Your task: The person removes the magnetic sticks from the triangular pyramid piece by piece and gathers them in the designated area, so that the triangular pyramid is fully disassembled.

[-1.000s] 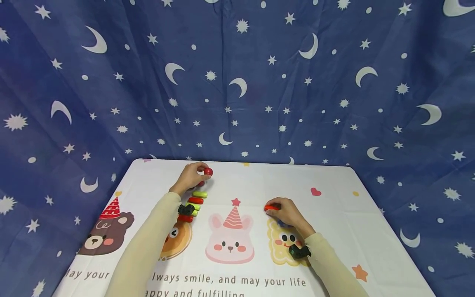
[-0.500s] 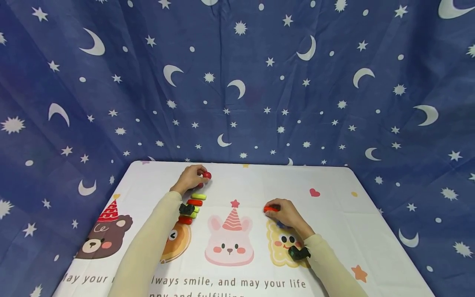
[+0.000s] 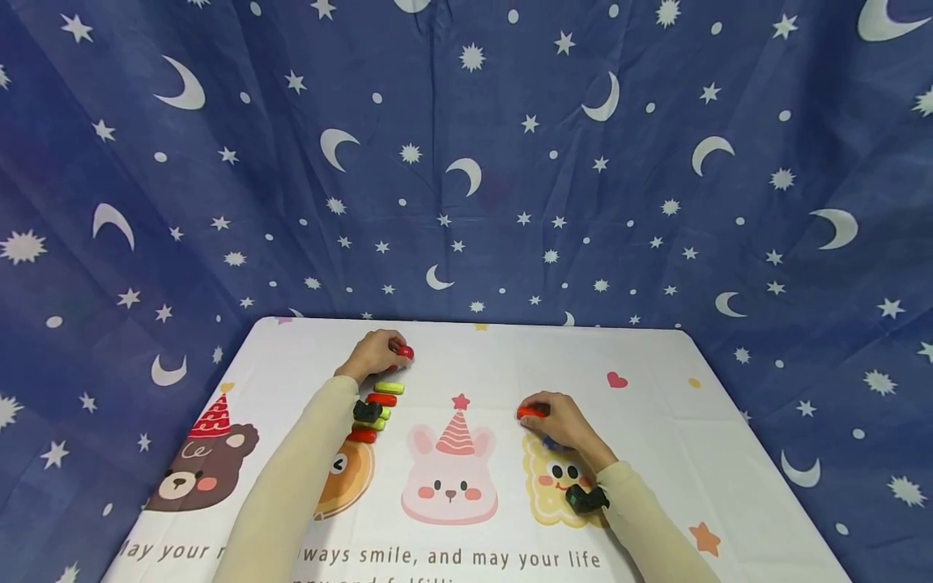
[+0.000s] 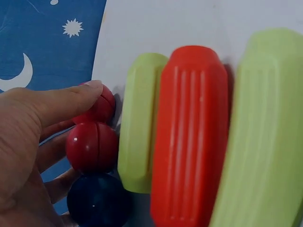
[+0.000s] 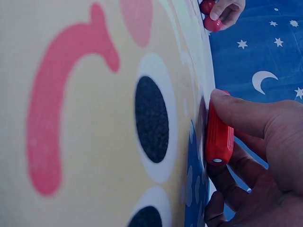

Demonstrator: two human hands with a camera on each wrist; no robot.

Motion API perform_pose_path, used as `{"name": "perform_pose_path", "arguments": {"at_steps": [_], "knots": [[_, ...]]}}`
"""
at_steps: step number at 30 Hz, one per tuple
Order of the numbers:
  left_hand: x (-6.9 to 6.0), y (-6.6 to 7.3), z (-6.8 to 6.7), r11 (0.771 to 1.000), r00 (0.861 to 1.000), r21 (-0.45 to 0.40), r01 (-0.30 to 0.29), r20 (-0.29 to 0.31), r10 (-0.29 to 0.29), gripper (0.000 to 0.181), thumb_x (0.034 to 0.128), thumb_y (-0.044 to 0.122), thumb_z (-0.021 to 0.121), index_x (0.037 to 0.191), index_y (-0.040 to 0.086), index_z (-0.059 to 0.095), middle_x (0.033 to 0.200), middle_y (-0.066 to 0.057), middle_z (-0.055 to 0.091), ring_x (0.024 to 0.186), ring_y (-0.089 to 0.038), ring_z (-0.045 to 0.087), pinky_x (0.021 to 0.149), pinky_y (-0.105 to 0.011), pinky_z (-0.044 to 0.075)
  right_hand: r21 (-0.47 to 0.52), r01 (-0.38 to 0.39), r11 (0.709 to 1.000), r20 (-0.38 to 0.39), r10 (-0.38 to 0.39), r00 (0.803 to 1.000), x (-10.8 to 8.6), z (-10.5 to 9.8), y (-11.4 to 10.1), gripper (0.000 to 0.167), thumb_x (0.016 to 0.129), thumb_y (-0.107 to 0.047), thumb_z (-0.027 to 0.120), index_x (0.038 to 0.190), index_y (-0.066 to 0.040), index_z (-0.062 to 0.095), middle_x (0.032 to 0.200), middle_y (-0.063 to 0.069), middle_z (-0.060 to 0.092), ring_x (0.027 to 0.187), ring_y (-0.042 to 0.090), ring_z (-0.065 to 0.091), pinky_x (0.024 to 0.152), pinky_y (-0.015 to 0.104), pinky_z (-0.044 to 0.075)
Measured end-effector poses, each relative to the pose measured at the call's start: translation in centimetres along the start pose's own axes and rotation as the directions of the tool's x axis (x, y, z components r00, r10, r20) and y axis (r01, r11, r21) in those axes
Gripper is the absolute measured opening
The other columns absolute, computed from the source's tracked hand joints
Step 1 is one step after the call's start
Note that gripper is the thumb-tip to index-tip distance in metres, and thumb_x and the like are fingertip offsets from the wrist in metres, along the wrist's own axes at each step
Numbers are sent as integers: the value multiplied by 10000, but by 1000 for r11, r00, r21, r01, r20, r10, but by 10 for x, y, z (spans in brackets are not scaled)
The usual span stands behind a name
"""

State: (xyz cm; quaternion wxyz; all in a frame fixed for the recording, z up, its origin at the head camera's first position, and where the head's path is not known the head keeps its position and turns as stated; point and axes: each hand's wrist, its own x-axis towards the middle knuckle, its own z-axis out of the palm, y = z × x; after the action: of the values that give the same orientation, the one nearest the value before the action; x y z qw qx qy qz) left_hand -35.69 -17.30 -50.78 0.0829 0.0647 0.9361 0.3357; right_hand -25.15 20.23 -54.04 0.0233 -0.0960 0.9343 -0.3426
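Note:
My left hand is at the far left of the table, thumb and fingers pinching a red ball. Directly beside that ball, in the left wrist view, are another red ball with a groove and a dark blue ball. To their right lie ribbed plastic bars: a yellow-green bar, a red bar and a wider-looking yellow-green bar. My right hand grips a separate red ribbed bar, with a hole in its end, low at the cloth right of centre.
Several red and yellow-green bars form a column below the left hand, partly covered by the black wrist camera. A white tablecloth printed with cartoon animals covers the table. Behind it hangs a blue star-and-moon curtain.
My left hand has brought the red ball a little nearer to me, down towards the other balls. The right hand stays in place with its red bar. The head view has shifted slightly.

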Motion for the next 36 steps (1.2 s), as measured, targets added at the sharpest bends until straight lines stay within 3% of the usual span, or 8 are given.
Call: {"name": "perform_pose_path", "arguments": {"at_steps": [6,11,14,17,23,31,36], "knots": [[-1,1,-1,1000,1000,-23,9,28,-8,394,854,230,757,1200,92,631,1157,-119,665,965,-245,601,904,-394,539,1,6,1000,-4,-6,1000,-1,0,1,207,818,-199,800,1017,-182,745,1011,9,715,924,165,615,888,405,519],[-6,5,-9,998,1000,-68,17,13,-17,476,886,278,726,1298,84,585,1282,-134,615,1083,-283,590,990,-450,507,7,1,1000,10,-1,1000,-1,1,0,206,816,-193,801,1014,-178,745,996,2,712,906,155,604,875,392,516],[-11,9,-13,995,998,-84,-43,-45,39,467,906,286,700,1300,62,586,1298,-160,610,1162,-321,574,1030,-485,475,9,-1,1000,15,1,1000,0,1,0,205,818,-196,800,1014,-183,744,992,0,711,900,154,603,872,389,518],[-18,13,-12,988,988,-98,-123,-109,112,417,913,282,693,1258,61,616,1269,-165,634,1182,-339,576,1022,-486,479,13,-10,1000,22,10,1000,0,0,-1,209,822,-209,797,1023,-197,744,1005,-1,710,909,158,600,888,398,514],[-41,21,5,960,960,-128,-249,-162,227,321,921,254,692,1188,80,655,1164,-143,685,1058,-292,632,954,-459,517,23,-6,1000,19,5,1000,-1,-2,-3,219,828,-219,793,1041,-203,749,1068,14,716,968,182,614,929,427,513],[-68,37,33,948,948,-115,-298,-149,280,317,915,262,698,1171,78,675,1149,-91,701,1068,-261,636,919,-441,506,53,14,998,11,-14,1000,-2,-2,-3,254,835,-256,783,1069,-161,754,1050,11,730,912,154,616,877,361,519],[-78,45,51,940,947,-137,-312,-125,296,280,908,230,703,1147,85,681,1125,-95,709,1046,-234,646,899,-416,515,28,26,999,11,-27,1000,-3,-3,-3,285,835,-206,786,1112,-157,740,1111,45,723,1011,210,643,934,417,518]]}}
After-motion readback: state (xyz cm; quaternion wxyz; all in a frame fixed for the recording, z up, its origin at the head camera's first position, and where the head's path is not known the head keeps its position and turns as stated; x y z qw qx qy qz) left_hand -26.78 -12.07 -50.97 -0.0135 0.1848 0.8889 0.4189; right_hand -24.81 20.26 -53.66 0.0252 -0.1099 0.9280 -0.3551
